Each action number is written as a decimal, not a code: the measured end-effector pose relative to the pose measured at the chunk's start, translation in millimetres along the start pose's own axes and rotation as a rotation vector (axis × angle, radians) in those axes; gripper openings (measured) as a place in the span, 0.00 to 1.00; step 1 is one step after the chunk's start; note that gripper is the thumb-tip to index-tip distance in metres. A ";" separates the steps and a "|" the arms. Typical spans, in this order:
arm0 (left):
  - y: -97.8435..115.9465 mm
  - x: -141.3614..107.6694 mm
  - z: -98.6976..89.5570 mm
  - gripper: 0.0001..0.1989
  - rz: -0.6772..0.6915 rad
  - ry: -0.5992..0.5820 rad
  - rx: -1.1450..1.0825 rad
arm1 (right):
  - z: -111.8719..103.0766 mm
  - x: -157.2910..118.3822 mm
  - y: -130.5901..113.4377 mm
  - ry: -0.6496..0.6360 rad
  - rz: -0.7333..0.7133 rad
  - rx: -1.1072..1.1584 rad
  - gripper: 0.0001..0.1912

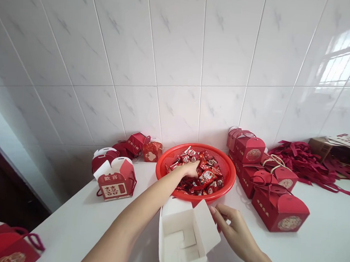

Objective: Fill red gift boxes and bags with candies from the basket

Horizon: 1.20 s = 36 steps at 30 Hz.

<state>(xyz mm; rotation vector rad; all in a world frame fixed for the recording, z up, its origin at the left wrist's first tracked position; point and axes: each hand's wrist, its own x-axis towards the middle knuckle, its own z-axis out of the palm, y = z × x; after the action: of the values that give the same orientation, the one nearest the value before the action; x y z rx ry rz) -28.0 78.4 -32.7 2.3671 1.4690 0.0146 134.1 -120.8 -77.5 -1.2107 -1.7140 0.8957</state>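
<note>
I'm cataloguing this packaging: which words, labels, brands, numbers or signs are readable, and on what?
"歡喜": upper front of the open red box at left.
"囍": cream panel on that same box.
Gold lettering on the red boxes at right and the small red box at back left: too small to read surely.
Print on the sweet wrappers: too small and blurred.
No numbers are legible.

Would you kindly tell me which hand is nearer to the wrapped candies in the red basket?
The left: the left hand is in among the wrapped candies, while the right hand is outside the red basket, at a white box flap.
</note>
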 end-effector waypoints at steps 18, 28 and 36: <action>0.5 -8.1 -13.0 0.32 0.018 0.289 -0.298 | 2.1 1.4 9.5 0.271 -0.165 -0.054 0.28; -0.7 0.9 -16.6 0.49 0.151 0.422 -0.665 | -20.9 11.5 -15.3 0.492 -0.566 -0.165 0.06; 4.6 -11.1 -17.0 0.37 0.229 0.483 -0.480 | -36.2 126.8 -41.4 0.436 0.090 0.158 0.19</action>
<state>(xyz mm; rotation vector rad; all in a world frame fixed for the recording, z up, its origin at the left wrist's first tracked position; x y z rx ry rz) -32.4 71.8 -13.5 2.1861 1.1850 0.9426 128.4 -8.1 2.2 -1.2742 -1.2288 0.7378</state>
